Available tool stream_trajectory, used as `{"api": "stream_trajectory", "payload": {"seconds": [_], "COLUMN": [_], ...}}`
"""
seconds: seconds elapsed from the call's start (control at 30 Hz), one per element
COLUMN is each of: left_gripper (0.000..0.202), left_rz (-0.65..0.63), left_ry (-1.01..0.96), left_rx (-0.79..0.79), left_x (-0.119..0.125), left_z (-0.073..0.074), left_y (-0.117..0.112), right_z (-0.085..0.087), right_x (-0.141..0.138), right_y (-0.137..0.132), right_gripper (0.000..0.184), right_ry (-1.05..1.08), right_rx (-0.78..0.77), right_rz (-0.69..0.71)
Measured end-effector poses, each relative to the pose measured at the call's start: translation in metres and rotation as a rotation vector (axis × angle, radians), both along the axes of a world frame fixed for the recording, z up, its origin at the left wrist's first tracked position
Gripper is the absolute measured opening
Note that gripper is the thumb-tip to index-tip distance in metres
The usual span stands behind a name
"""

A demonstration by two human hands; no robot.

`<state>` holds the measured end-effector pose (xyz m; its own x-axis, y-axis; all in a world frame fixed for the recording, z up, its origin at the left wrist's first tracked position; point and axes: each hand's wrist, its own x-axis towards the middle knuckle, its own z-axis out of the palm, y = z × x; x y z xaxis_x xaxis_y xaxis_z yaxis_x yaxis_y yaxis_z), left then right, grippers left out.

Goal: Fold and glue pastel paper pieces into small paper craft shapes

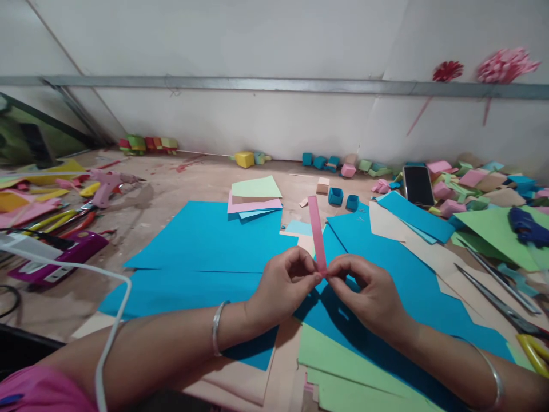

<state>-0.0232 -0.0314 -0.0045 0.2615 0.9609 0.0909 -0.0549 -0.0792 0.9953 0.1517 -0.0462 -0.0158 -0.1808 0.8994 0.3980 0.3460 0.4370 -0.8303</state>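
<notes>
A narrow pink paper strip (316, 232) stands almost upright above the table. My left hand (281, 289) and my right hand (369, 292) both pinch its lower end, fingertips meeting at about the middle of the view. Each wrist wears a silver bangle. Under the hands lie large blue paper sheets (206, 240), with green sheets (343, 372) nearer to me.
A stack of small coloured squares (255, 197) lies beyond the hands. Small folded paper boxes (335, 195) and a phone (417, 185) sit at the back right. Scissors (501, 300) and a blue glue gun (525, 226) lie right; a pink glue gun (105, 186) and tools lie left.
</notes>
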Motion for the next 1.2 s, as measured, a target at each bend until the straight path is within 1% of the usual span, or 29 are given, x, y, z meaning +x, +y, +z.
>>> {"api": "stream_trajectory", "payload": {"seconds": [0.1, 0.17, 0.27, 0.37, 0.47, 0.53, 0.67, 0.73, 0.83, 0.93, 1.03, 1.2], "left_gripper": [0.016, 0.014, 0.012, 0.011, 0.008, 0.006, 0.003, 0.003, 0.004, 0.008, 0.007, 0.005], "left_rz": [0.006, 0.014, 0.037, 0.035, 0.03, 0.029, 0.027, 0.019, 0.022, 0.028, 0.037, 0.053], "left_ry": [0.08, 0.102, 0.107, 0.128, 0.168, 0.218, 0.411, 0.469, 0.473, 0.459, 0.454, 0.441], "left_rx": [0.049, 0.071, 0.062, 0.049, 0.084, 0.15, 0.339, 0.417, 0.483, 0.51, 0.547, 0.663], "left_x": [-0.001, -0.001, 0.0, 0.0, 0.0, -0.001, -0.005, -0.006, -0.007, -0.007, -0.007, -0.007], "left_z": [0.004, 0.005, 0.005, 0.004, 0.002, 0.001, 0.0, 0.0, -0.001, -0.002, -0.004, -0.005], "left_y": [-0.001, -0.002, -0.002, -0.002, -0.001, -0.001, 0.001, 0.001, 0.0, 0.0, 0.0, 0.001], "right_z": [0.001, 0.002, 0.003, 0.002, 0.002, 0.002, 0.003, 0.003, 0.003, 0.002, 0.002, 0.003], "right_x": [-0.001, -0.002, -0.003, -0.002, -0.002, -0.003, -0.003, -0.003, -0.002, -0.001, 0.0, 0.0], "right_y": [-0.001, -0.002, -0.002, -0.003, -0.003, -0.003, -0.004, -0.005, -0.005, -0.004, -0.004, -0.004], "right_gripper": [0.007, 0.009, 0.011, 0.012, 0.013, 0.012, 0.011, 0.01, 0.009, 0.008, 0.009, 0.011], "right_ry": [0.023, 0.022, -0.005, -0.021, -0.029, -0.028, -0.011, -0.006, -0.011, -0.012, -0.009, -0.041], "right_rx": [0.051, 0.1, 0.149, 0.156, 0.131, 0.119, 0.112, 0.107, 0.114, 0.143, 0.184, 0.252], "right_rz": [-0.011, 0.003, 0.005, -0.019, -0.03, -0.045, -0.056, -0.05, -0.055, -0.051, -0.029, -0.025]}}
